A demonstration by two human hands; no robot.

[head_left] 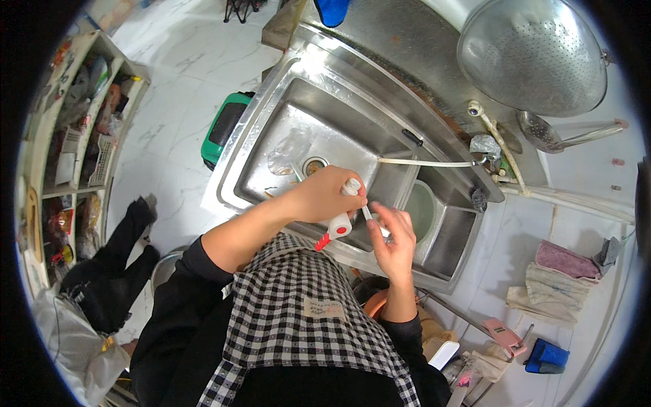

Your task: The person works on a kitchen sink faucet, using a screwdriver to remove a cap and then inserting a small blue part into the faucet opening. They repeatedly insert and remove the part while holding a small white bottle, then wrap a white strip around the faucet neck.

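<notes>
Above the front edge of the steel sink [236,182], my left hand [324,193] is wrapped round a white bottle-like thing [340,226]. Its white ribbed end shows above my fingers; a red dot and a red tip show below them. My right hand [395,239] is close on the right, thumb and forefinger bent at a slim white piece [367,212] that meets my left fingertips. Another bit of white shows behind my right fingers, too hidden to name. The left bowl holds a crumpled clear plastic bag [283,157] near the drain [314,166].
A pale green basin [424,214] sits in the right bowl. The white hose [427,163] crosses the divider. Behind are a large steel colander [536,54] and a skimmer [542,132]. Cloths [556,285] hang at right; a green-and-black case [226,129] and shelves [81,129] stand left.
</notes>
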